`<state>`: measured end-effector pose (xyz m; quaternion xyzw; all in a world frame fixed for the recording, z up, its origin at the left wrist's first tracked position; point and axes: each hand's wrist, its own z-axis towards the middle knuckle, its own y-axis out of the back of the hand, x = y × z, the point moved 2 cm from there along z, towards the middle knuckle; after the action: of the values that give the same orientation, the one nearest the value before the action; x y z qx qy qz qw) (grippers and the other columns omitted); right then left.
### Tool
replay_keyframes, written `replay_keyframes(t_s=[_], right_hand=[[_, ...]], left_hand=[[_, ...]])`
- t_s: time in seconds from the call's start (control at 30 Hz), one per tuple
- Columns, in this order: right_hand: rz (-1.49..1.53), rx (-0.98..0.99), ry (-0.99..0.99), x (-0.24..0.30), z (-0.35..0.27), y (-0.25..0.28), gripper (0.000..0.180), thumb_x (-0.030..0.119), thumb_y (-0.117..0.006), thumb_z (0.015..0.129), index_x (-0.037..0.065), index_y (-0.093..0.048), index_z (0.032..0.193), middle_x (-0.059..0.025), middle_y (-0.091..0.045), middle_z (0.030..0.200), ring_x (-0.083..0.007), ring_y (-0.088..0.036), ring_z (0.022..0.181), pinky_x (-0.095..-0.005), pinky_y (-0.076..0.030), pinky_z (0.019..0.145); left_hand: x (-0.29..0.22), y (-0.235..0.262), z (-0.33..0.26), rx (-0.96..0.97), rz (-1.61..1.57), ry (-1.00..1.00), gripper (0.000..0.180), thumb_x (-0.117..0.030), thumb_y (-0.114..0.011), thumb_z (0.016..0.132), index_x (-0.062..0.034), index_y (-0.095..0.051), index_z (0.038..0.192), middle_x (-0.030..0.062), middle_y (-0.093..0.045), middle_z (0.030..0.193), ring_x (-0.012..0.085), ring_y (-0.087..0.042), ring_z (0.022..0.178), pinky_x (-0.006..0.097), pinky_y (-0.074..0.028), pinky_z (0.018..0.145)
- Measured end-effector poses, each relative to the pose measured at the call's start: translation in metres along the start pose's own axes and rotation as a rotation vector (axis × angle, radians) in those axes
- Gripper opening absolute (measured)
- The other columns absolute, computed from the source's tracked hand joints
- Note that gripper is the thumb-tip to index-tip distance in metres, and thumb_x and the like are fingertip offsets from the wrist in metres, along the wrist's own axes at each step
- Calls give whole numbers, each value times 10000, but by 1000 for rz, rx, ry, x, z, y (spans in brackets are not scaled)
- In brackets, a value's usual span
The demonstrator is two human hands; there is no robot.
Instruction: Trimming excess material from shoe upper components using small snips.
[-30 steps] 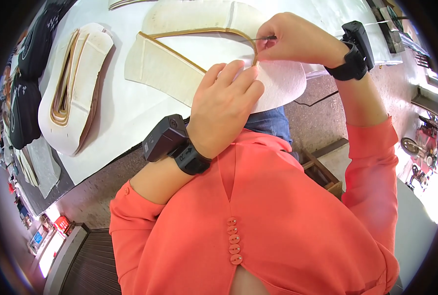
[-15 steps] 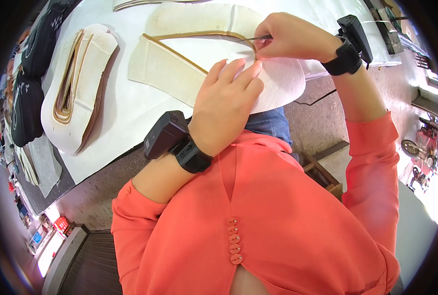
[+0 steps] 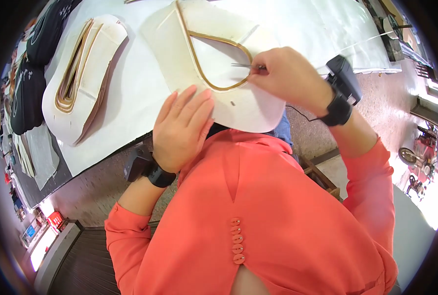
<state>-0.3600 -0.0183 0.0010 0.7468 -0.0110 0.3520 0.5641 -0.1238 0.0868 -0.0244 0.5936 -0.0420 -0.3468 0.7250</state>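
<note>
Turned since the earlier frame, the cream, matte, curved piece (image 3: pixel 238 105) at twelve o'clock now aims its free end toward eleven rather than ten; the left hand (image 3: pixel 179 130) has shifted toward eight o'clock, the right hand (image 3: pixel 287 76) toward six. Both hands stand apart: the left lies flat, fingers extended, on the piece at its seven o'clock; the right pinches a slender metal tool (image 3: pixel 241 65) at three o'clock of the inner curve. Narrow tan edging (image 3: pixel 193 52) follows that rounded inner contour. At ten o'clock, similar pieces form a layered, hollow-centred stack (image 3: pixel 93 73) on the smooth white surface (image 3: pixel 125 123); farther out, toward nine, lie dark fabric bundles (image 3: pixel 28 96).
</note>
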Motion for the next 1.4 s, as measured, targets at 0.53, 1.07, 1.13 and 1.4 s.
replay_keyframes(t_s=[0.53, 1.07, 1.13, 1.4], right_hand=[[270, 119, -93, 40, 20, -22, 230, 174, -677, 827, -54, -703, 845, -156, -649, 670, -256, -613, 596, -355, -496, 627], [149, 94, 97, 22, 29, -12, 281, 245, -725, 814, -31, -674, 817, -166, -585, 639, -274, -519, 556, -364, -455, 579], [82, 123, 71, 26, 32, -8, 253, 245, -702, 801, -8, -704, 812, -180, -627, 685, -321, -585, 616, -393, -488, 613], [78, 213, 100, 20, 40, -3, 253, 229, -723, 809, -19, -672, 820, -161, -584, 660, -312, -517, 579, -369, -463, 593]], left_hand=[[-19, -7, 4, -108, 34, 29, 258, -105, -709, 867, -72, -670, 1120, 66, -659, 1267, 300, -588, 1232, 490, -431, 1069], [-15, -6, 18, -96, 59, -40, 183, -101, -622, 853, -72, -644, 1032, 51, -641, 1214, 276, -575, 1237, 456, -456, 1063], [-14, -7, 19, -85, 58, -43, 176, -102, -623, 854, -75, -642, 1027, 51, -640, 1221, 277, -571, 1247, 457, -455, 1064], [-13, -4, 27, -62, 10, -72, 268, -50, -669, 812, -61, -650, 1080, 67, -645, 1244, 326, -593, 1205, 480, -473, 1023]])
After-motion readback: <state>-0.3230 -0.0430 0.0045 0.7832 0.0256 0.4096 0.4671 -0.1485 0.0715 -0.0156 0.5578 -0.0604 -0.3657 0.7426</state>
